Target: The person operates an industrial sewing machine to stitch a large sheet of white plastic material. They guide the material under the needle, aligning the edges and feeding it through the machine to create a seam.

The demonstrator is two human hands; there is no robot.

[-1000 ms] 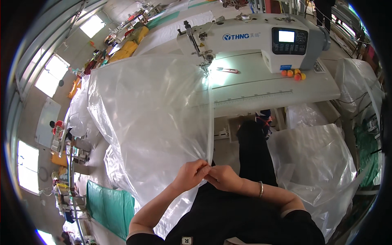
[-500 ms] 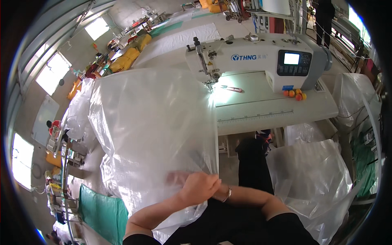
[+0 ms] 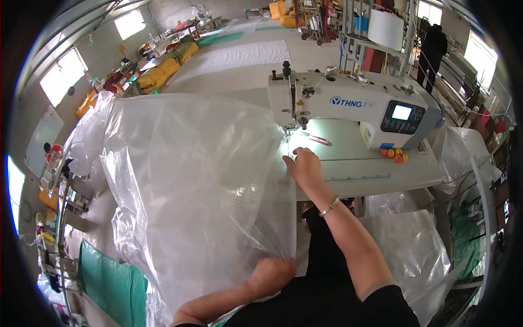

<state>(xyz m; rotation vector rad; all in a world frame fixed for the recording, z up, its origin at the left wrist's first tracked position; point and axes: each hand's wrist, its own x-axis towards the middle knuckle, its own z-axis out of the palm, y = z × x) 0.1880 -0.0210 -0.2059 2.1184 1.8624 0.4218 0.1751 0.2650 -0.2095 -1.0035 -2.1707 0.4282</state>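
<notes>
A large sheet of translucent plastic (image 3: pixel 185 163) spreads over the left of the sewing table, its right edge running toward me from under the needle area of a white sewing machine (image 3: pixel 332 92). Near my body, my left hand (image 3: pixel 274 274) is closed on that edge, and the film puckers into folds there. My right hand (image 3: pixel 305 165), with a bracelet on the wrist, reaches forward to just in front of the lit needle. Its thumb and forefinger are apart beside the sheet's edge, with nothing visible between them. A pinkish-red cutter (image 3: pixel 318 140) lies on the machine bed behind it.
Small orange-red balls or fruits (image 3: pixel 395 155) sit by the machine's base. More clear plastic (image 3: pixel 403 240) hangs at the lower right. A green sheet (image 3: pixel 111 283) lies at the lower left. A thread cone (image 3: pixel 385 30) stands behind the machine; a person in black (image 3: pixel 433 52) is farther back.
My right hand has moved from beside my left hand, near my body, forward to the needle area. My left hand has shifted slightly right and nearer to me. The view has tilted.
</notes>
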